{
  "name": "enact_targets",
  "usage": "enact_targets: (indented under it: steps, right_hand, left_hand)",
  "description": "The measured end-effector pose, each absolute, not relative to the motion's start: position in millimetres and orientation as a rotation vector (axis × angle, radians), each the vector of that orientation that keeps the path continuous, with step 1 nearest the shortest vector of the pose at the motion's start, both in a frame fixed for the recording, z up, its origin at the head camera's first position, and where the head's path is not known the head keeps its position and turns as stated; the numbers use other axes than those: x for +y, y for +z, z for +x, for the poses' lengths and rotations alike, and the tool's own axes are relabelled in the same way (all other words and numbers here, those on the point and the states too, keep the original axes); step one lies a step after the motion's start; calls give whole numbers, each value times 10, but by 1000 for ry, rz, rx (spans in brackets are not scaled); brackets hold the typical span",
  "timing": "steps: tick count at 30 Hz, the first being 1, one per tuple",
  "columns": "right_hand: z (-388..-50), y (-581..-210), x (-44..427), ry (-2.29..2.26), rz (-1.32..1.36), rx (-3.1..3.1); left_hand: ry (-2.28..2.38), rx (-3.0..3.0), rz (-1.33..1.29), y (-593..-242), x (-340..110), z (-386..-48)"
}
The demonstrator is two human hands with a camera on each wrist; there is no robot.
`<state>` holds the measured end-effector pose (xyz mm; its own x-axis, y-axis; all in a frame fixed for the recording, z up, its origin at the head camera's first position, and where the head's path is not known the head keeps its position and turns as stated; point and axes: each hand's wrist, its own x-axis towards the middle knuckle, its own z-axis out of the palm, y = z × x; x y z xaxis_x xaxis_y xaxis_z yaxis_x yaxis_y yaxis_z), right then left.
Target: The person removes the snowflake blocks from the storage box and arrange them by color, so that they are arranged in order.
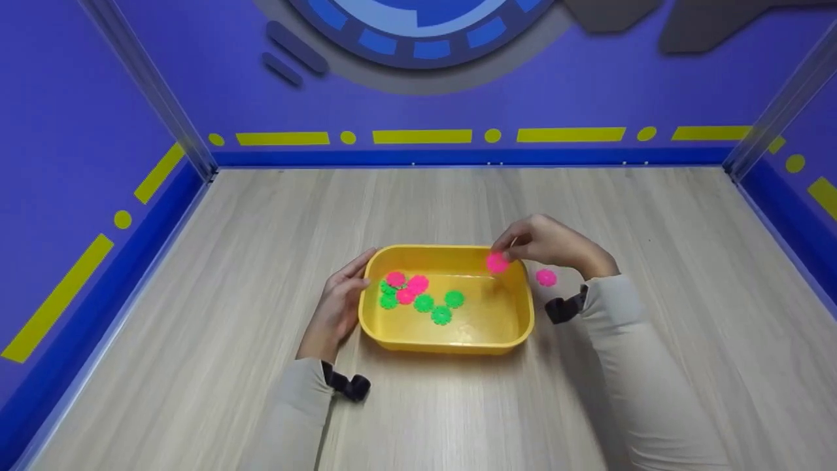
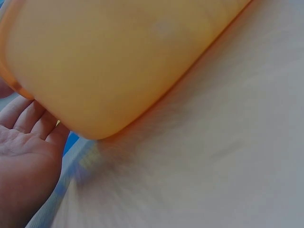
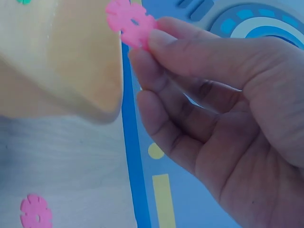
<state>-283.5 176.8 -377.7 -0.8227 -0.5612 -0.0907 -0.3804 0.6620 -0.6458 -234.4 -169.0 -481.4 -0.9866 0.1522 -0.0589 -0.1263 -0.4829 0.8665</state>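
Observation:
A yellow plastic basin (image 1: 448, 347) sits on the table with several pink and green notched plastic discs inside, mostly toward its left end. At that left end my left hand (image 1: 338, 301) grips the basin, thumb at the rim and fingers along the outside wall. In the left wrist view, the basin's side (image 2: 109, 66) hides part of those fingers. My right hand (image 1: 546, 242) pinches a pink notched disc (image 3: 133, 23) between thumb and fingertips, above the basin's back right corner. Another pink disc (image 1: 546, 278) lies on the table just right of the basin, below the right wrist.
The wood-grain table (image 1: 294, 216) is bounded by blue-purple panels (image 1: 425, 108) at the back and both sides. Green discs (image 1: 441, 315) lie flat on the basin floor. A small black camera (image 1: 353, 387) is strapped to each wrist.

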Motion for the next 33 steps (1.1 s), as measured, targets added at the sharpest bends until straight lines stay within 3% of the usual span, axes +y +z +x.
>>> enact_targets:
  steps: [33]
  right_hand:
    - [-2853, -3930, 2301, -1054, -628, 2672]
  left_hand:
    - [2570, 1505, 71, -4813, -1691, -2340]
